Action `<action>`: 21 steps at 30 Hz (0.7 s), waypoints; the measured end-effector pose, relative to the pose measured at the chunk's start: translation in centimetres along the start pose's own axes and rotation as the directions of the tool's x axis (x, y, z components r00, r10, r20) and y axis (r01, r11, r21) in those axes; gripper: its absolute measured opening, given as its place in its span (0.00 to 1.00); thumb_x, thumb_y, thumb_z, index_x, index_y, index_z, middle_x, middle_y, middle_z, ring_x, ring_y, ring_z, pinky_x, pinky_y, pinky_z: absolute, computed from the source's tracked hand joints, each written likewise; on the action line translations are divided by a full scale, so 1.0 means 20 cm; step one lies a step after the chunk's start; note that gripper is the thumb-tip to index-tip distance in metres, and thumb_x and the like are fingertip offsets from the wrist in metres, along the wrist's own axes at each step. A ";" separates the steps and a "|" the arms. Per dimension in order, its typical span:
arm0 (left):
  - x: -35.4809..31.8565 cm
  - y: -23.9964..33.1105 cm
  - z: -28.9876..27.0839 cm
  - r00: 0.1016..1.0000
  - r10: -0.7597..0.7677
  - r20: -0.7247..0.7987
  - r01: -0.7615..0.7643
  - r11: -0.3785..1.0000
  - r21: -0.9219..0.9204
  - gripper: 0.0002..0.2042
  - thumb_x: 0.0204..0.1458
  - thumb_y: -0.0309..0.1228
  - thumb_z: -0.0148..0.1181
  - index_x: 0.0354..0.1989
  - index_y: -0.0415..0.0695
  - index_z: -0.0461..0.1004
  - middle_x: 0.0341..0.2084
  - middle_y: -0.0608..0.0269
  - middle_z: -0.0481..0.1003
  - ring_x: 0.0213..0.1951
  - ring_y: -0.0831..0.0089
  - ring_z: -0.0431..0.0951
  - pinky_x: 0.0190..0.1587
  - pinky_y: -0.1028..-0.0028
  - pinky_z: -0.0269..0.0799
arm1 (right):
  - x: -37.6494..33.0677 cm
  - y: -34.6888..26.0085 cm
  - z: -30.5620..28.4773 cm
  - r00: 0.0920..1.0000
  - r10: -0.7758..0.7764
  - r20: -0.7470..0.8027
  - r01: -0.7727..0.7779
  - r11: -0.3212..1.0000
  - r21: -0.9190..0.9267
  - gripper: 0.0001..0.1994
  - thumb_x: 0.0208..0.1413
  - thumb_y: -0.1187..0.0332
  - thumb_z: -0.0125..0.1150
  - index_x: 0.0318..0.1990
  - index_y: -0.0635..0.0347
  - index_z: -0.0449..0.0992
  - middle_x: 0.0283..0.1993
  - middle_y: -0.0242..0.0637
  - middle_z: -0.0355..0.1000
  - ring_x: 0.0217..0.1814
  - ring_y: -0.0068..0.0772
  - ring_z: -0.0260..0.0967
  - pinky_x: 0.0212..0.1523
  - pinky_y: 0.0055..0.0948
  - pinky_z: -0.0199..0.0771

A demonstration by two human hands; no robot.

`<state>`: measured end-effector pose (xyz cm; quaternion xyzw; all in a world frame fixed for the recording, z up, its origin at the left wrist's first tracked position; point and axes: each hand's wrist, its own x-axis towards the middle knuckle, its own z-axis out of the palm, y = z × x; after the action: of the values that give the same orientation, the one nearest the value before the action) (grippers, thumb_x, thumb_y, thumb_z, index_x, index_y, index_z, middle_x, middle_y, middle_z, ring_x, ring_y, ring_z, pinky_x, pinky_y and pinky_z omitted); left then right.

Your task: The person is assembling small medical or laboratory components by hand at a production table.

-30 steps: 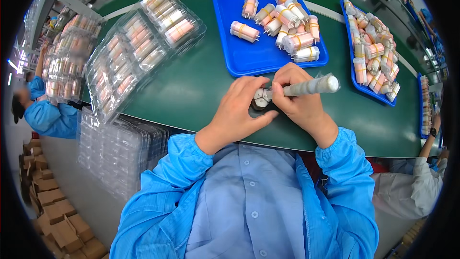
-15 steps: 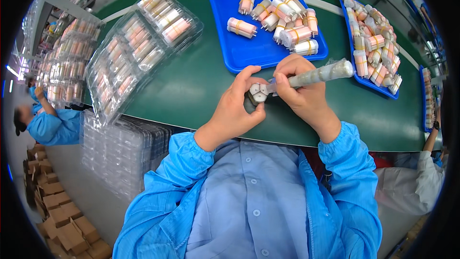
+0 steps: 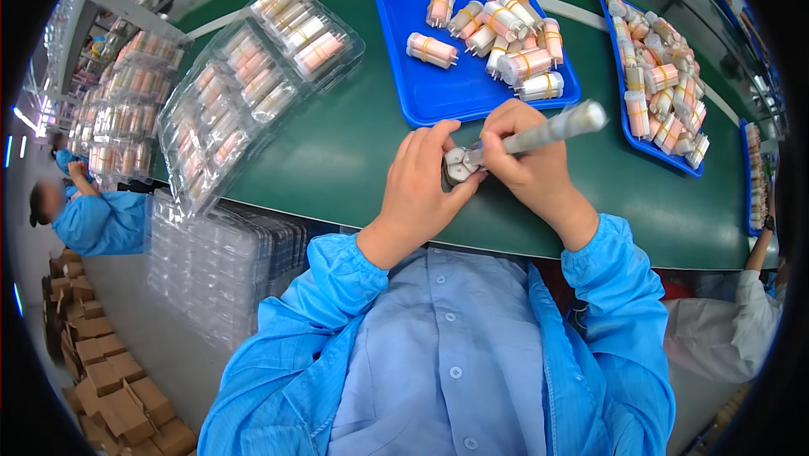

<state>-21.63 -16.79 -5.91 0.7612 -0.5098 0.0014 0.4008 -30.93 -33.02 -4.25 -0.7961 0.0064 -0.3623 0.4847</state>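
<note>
Close to the table's near edge, my left hand (image 3: pixel 415 189) closes its fingers and thumb round a bundle of grey-white, round-ended cylinders (image 3: pixel 458 164), end faces up. My right hand (image 3: pixel 533 171) grips a thick pen-like tool (image 3: pixel 558 128) with a pale, cloudy wrapped handle. Its slim tip meets or nearly meets the top of the bundle; the exact contact is hidden by fingers. Just beyond both hands lies a blue tray (image 3: pixel 427 95), holding several pink and white cylinder bundles (image 3: pixel 524 62) bound with yellow bands and showing metal pins.
Another blue tray (image 3: pixel 649 152), heaped with similar bundles, stands at right on the green table (image 3: pixel 337 161). A filled clear blister tray (image 3: pixel 354 53) lies at left. Below it are stacked clear trays (image 3: pixel 211 266) and cardboard boxes (image 3: pixel 126 410). A person in blue (image 3: pixel 101 224) works at far left.
My left hand has shifted slightly right with the cylinder bundle, closer to my right hand. The outer end of the pen-like tool has swung a little left. The whole view has shifted slightly.
</note>
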 end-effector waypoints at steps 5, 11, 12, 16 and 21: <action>-0.02 -0.03 0.00 0.999 0.026 0.041 -0.010 0.931 -0.364 0.36 0.46 0.16 0.64 0.66 0.40 0.57 0.50 0.52 0.76 0.47 0.66 0.79 0.51 0.70 0.75 | 0.01 -0.04 -0.02 0.996 0.065 -0.058 -0.059 0.994 0.096 0.05 0.54 0.78 0.64 0.30 0.62 0.72 0.30 0.35 0.70 0.30 0.28 0.68 0.31 0.29 0.68; -0.01 -0.01 -0.01 0.997 0.021 0.077 0.014 0.904 -0.426 0.36 0.44 0.17 0.63 0.66 0.42 0.58 0.48 0.49 0.76 0.45 0.57 0.80 0.48 0.65 0.77 | 0.00 -0.02 0.00 0.999 -0.023 0.028 0.023 1.000 0.015 0.06 0.55 0.77 0.65 0.30 0.62 0.72 0.29 0.35 0.70 0.29 0.29 0.67 0.28 0.31 0.65; -0.01 -0.01 -0.01 0.997 0.025 0.075 0.009 0.908 -0.419 0.36 0.44 0.17 0.63 0.66 0.41 0.59 0.48 0.49 0.76 0.45 0.57 0.80 0.48 0.65 0.77 | 0.00 -0.01 -0.01 0.999 -0.015 0.042 0.015 1.000 -0.003 0.06 0.55 0.77 0.65 0.30 0.62 0.72 0.29 0.36 0.70 0.28 0.29 0.67 0.27 0.31 0.65; -0.01 -0.01 0.00 0.998 0.023 0.057 0.003 0.910 -0.414 0.36 0.45 0.19 0.66 0.65 0.41 0.59 0.47 0.51 0.76 0.47 0.59 0.79 0.50 0.66 0.76 | 0.00 -0.01 0.00 0.998 -0.025 0.053 0.027 0.999 -0.032 0.06 0.55 0.76 0.65 0.30 0.62 0.72 0.29 0.36 0.70 0.27 0.29 0.66 0.26 0.31 0.64; -0.02 -0.03 -0.03 0.999 0.016 0.052 -0.005 0.979 -0.202 0.31 0.46 0.23 0.72 0.61 0.38 0.66 0.48 0.55 0.74 0.50 0.62 0.78 0.55 0.66 0.73 | -0.02 0.00 0.00 0.998 0.007 0.058 -0.003 0.998 -0.056 0.05 0.55 0.75 0.64 0.30 0.62 0.73 0.30 0.35 0.71 0.28 0.27 0.68 0.27 0.30 0.66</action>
<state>-21.17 -15.90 -5.98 0.7136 -0.5220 -0.0685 0.4622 -31.16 -32.92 -4.51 -0.8196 0.0043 -0.3373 0.4630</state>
